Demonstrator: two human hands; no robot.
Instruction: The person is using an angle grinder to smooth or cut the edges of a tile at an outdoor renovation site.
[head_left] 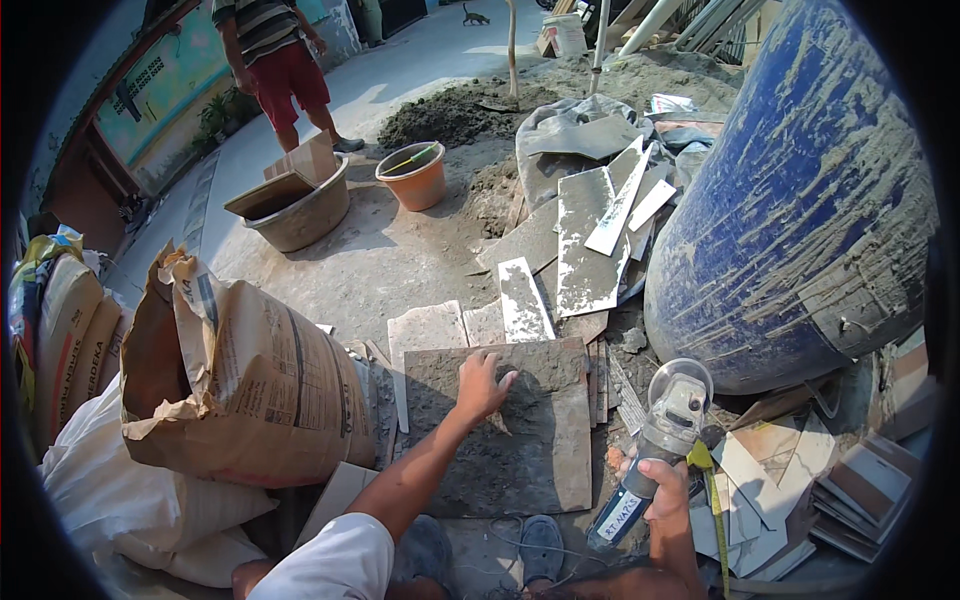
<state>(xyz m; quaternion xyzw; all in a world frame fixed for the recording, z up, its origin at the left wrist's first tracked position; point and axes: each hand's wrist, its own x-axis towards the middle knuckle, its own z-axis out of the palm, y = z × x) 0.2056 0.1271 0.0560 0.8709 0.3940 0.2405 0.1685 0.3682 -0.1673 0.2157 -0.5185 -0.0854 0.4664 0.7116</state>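
Near the centre of the frame, the left hand (482,388) is spread palm down over the upper part of a square grey slab with a rough, cement-crusted face (545,440); its fingers are apart and grip nothing, though whether they press on the surface cannot be told. The slab lies flat in the lower middle of the frame, just beyond a pair of dusty dark shoes (541,547). At lower right, the right hand (665,487) is closed around the body of a grey-and-dark angle grinder with a round guard (668,430), its head pointing up the frame and apart from the slab. A yellow measuring tape (717,530) hangs just right of that hand, before broken white tile pieces (750,480). Left of the slab stands a torn brown paper sack (280,375); a mud-streaked blue plastic drum (790,190) fills the upper right. Toward the upper left are an orange plastic bucket (415,192), a wide grey tub holding boards (312,215), and a person in red shorts (288,80).
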